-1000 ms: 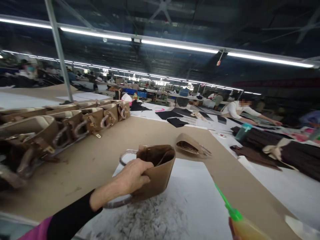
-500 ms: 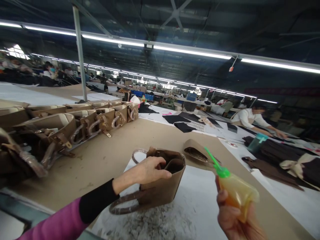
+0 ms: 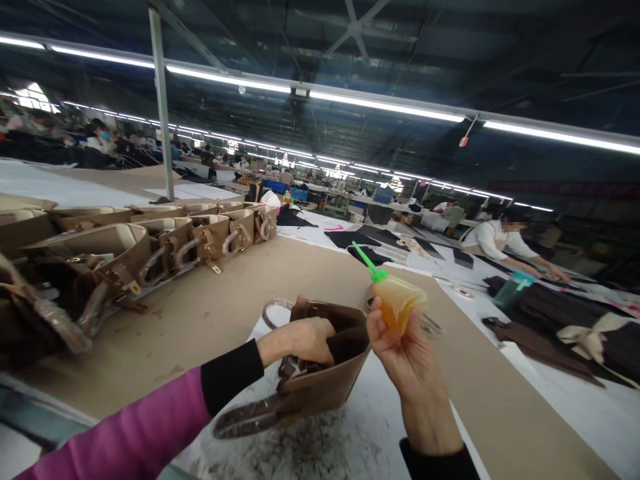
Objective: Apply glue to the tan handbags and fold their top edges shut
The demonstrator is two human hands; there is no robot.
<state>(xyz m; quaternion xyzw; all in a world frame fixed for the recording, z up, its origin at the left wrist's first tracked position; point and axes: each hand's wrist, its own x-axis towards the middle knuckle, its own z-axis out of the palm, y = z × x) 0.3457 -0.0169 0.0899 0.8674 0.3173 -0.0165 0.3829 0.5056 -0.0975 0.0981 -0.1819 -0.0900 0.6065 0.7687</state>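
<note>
- Brown leather handbag [image 3: 320, 390] stands open on a white sheet near the table's [image 3: 210, 313] near edge
- Left hand [image 3: 305, 339] curls its fingers over the bag's rim
- Right hand [image 3: 405, 347] has fingers pressed around a yellow squeeze bottle [image 3: 397, 300], green nozzle tilted up-left
- More handbags [image 3: 165, 243] line the left edge

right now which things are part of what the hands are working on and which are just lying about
In hand:
- brown bag, left hand reaching into its open top
- glue bottle with green nozzle, in the right hand
- white sheet under the bag

Lying about:
- row of bags at left
- loose flap piece behind the bottle
- dark fabric at right
- teal cup
</note>
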